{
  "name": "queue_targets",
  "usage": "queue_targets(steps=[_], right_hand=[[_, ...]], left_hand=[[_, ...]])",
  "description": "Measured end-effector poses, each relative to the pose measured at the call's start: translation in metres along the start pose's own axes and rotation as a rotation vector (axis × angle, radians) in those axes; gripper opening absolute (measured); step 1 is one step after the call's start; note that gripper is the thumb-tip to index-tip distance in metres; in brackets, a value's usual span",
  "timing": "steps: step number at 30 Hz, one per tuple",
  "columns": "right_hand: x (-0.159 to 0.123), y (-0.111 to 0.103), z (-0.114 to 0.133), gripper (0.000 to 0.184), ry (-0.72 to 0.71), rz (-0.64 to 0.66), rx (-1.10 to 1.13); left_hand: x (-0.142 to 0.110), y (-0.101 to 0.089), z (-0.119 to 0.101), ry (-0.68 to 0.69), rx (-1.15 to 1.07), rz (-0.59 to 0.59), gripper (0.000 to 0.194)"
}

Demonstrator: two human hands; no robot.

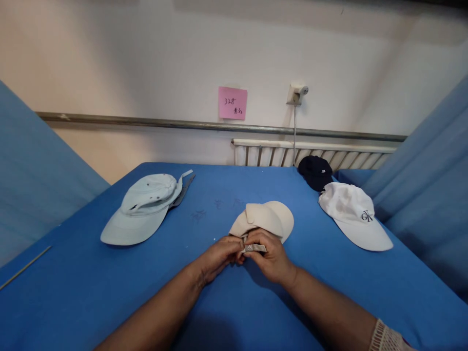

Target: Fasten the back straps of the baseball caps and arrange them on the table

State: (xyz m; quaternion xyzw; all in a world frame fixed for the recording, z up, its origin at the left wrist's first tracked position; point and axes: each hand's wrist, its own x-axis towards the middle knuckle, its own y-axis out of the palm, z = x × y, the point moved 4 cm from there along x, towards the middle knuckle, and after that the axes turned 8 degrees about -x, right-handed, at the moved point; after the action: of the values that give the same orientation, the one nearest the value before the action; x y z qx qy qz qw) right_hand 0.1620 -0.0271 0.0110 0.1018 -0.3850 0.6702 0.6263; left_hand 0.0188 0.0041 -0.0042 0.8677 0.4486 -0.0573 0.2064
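A beige baseball cap (265,219) rests in the middle of the blue-covered table, its brim pointing away to the right and its back strap towards me. My left hand (221,254) is closed on the left side of the strap, beside a small metal buckle. Fingers of my right hand (272,257) pinch the strap (258,248) just right of that buckle, with the strap's end sticking out. Both hands meet at the back opening of the cap, and some fingertips are hidden beneath it.
On the left lies a pale blue cap (146,209) with a loose strap. A white cap (353,212) and a black cap (315,171) lie on the right. A thin stick (25,268) is at the left edge. Blue curtains (431,195) flank the table (146,302); a radiator (270,153) stands behind.
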Motion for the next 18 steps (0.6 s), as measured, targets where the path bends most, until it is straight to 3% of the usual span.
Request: queue_targets(steps=[5,12,15,18], right_hand=[[-0.003,0.001,0.003,0.017,-0.043,0.041,-0.006],[0.000,0.012,-0.020,0.021,0.295,-0.057,0.088],[0.000,0.014,-0.025,0.024,0.332,-0.033,0.087],[0.001,0.011,-0.024,0.023,0.279,0.020,0.085]], left_hand=[[0.000,0.000,0.002,-0.025,0.008,-0.025,0.016],[0.005,-0.009,-0.005,0.110,0.046,-0.191,0.022],[0.003,-0.013,-0.008,0.110,0.036,-0.223,0.023],[0.001,-0.014,-0.010,0.106,-0.072,-0.223,0.027]])
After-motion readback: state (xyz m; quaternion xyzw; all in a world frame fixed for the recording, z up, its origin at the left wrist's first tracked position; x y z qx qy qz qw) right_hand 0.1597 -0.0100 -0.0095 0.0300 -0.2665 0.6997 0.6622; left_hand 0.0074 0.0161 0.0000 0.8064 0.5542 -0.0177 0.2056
